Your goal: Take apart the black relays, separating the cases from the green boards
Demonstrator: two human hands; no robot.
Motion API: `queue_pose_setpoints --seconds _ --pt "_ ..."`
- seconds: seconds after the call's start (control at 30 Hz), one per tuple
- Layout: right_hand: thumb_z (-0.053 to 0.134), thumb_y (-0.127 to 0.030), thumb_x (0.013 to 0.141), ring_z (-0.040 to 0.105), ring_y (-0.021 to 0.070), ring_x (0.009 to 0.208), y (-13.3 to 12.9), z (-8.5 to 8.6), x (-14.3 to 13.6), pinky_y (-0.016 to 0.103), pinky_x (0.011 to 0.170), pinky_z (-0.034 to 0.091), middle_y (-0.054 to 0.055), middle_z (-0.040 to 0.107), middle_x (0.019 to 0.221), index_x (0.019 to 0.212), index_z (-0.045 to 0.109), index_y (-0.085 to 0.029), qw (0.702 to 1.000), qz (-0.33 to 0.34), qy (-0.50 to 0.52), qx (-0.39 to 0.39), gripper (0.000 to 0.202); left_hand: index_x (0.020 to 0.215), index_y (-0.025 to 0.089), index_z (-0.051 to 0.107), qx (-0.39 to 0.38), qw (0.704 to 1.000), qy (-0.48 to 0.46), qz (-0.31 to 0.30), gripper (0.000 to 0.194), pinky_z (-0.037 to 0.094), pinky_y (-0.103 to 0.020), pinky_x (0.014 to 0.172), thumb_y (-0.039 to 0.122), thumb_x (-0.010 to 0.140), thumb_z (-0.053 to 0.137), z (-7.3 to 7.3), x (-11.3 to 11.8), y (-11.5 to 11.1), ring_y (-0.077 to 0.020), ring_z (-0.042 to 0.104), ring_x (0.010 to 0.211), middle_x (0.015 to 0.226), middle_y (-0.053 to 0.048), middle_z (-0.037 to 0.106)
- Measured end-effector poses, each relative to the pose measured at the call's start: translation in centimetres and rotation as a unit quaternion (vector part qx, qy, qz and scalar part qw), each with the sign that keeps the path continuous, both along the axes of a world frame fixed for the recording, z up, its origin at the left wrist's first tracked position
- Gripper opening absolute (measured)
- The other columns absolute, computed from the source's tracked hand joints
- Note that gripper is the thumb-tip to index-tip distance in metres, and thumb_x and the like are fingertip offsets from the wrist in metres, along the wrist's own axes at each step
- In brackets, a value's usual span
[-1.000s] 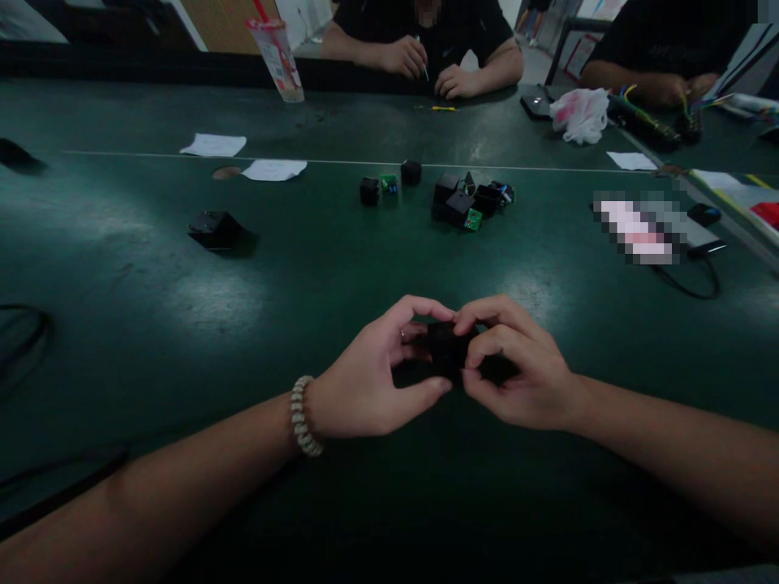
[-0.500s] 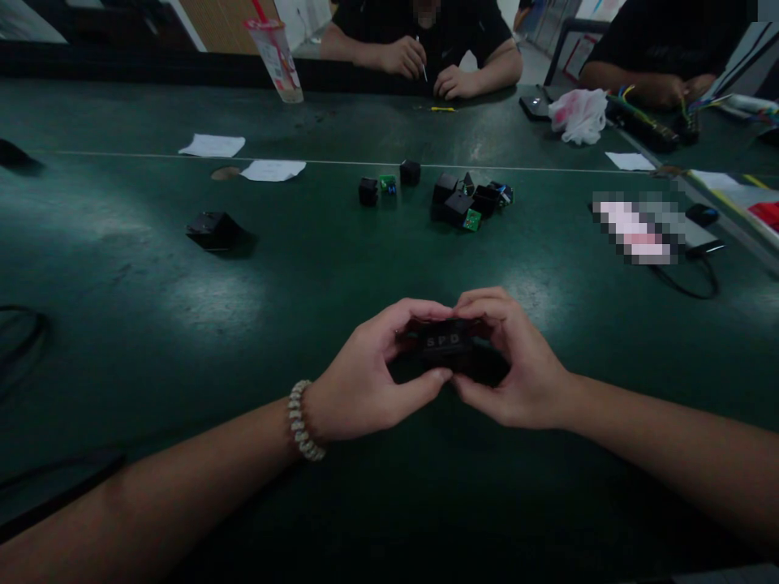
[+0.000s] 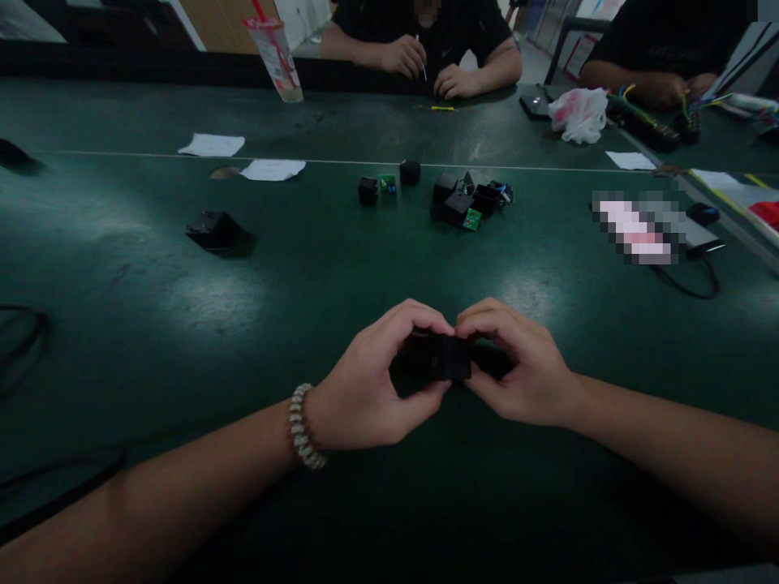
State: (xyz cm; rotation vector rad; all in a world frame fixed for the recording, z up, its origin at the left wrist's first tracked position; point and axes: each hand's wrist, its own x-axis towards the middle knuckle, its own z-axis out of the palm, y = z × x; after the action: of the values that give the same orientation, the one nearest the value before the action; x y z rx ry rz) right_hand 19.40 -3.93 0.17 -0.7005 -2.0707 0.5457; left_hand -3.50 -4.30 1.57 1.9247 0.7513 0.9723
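A small black box-shaped housing is pinched between both hands above the near part of the dark green table. My left hand, with a beaded bracelet at its wrist, closes thumb and fingers on the housing's left part. From the other side, my right hand grips the housing with its fingertips and thumb. Shadow hides most detail of the housing's faces. Farther off lie a cluster of black housings and a green circuit board.
A lone black block stands at the left. White papers, a lidded cup, a plastic bag and a phone-like blurred object lie farther out. Two people sit across the table; one person's hand holds a thin tool.
The black housing has been turned between my hands, so the "SPD" lettering seen before no longer shows clearly. Both hands have shifted slightly; the things on the table have stayed put.
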Motion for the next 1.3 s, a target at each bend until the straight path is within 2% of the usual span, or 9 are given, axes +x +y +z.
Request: queue_pose_setpoints --seconds 0.27,0.5,0.67,0.77,0.97,1.3 --pt "0.070 -0.005 0.086 0.073 0.0218 0.095 -0.30 0.17 -0.12 0.037 0.079 0.063 0.009 0.070 0.106 0.113 0.064 -0.022 0.999 -0.014 0.036 0.018 0.033 0.121 0.021 0.058 -0.066 0.997 -0.036 0.000 0.043 0.063 -0.031 0.089 0.010 0.085 0.077 -0.06 0.01 0.11 -0.0209 0.072 0.106 0.118 -0.007 0.066" --pt "0.068 -0.006 0.088 0.071 0.0214 0.097 -0.26 0.60 -0.05 0.037 0.080 0.063 0.011 0.069 0.109 0.108 0.066 -0.020 0.999 -0.004 0.015 0.037 0.024 0.121 0.020 0.061 -0.050 0.999 -0.021 -0.006 0.041 0.063 -0.029 0.088 0.008 0.085 0.076 0.07 -0.04 0.13 -0.0199 0.071 0.107 0.118 -0.008 0.064" --pt "0.077 -0.020 0.087 0.069 0.0250 0.103 -0.24 0.40 0.11 0.041 0.084 0.062 0.012 0.066 0.114 0.125 0.061 -0.018 0.999 0.022 0.023 0.010 0.042 0.120 0.020 0.062 -0.034 0.999 -0.029 -0.007 0.041 0.063 -0.032 0.089 0.007 0.084 0.074 -0.31 0.01 0.25 -0.0222 0.071 0.109 0.119 -0.008 0.063" --pt "0.083 -0.025 0.085 0.068 0.0256 0.102 -0.12 0.13 0.09 0.041 0.082 0.062 0.011 0.065 0.112 0.128 0.060 -0.018 0.999 0.028 0.025 0.010 0.049 0.119 0.021 0.063 -0.010 0.999 -0.030 -0.004 0.044 0.061 -0.037 0.092 0.006 0.080 0.076 -0.55 -0.02 0.30 -0.0235 0.071 0.108 0.119 -0.008 0.064" --pt "0.081 -0.016 0.085 0.067 0.0231 0.103 -0.18 -0.13 -0.09 0.036 0.080 0.064 0.010 0.063 0.113 0.129 0.058 -0.021 0.998 0.039 0.044 -0.011 0.050 0.120 0.021 0.064 0.035 0.999 -0.019 0.008 0.045 0.059 -0.041 0.094 0.006 0.079 0.077 -0.69 -0.11 0.37 -0.0255 0.071 0.108 0.117 -0.009 0.066" --pt "0.076 -0.004 0.081 0.066 0.0228 0.106 -0.56 -0.01 0.10 0.031 0.077 0.066 0.013 0.060 0.121 0.132 0.063 -0.019 0.995 0.053 0.066 -0.048 0.054 0.118 0.021 0.063 0.049 0.998 -0.022 0.028 0.046 0.061 -0.038 0.092 0.005 0.077 0.077 -0.50 0.05 0.17 -0.0251 0.071 0.110 0.117 -0.009 0.067"
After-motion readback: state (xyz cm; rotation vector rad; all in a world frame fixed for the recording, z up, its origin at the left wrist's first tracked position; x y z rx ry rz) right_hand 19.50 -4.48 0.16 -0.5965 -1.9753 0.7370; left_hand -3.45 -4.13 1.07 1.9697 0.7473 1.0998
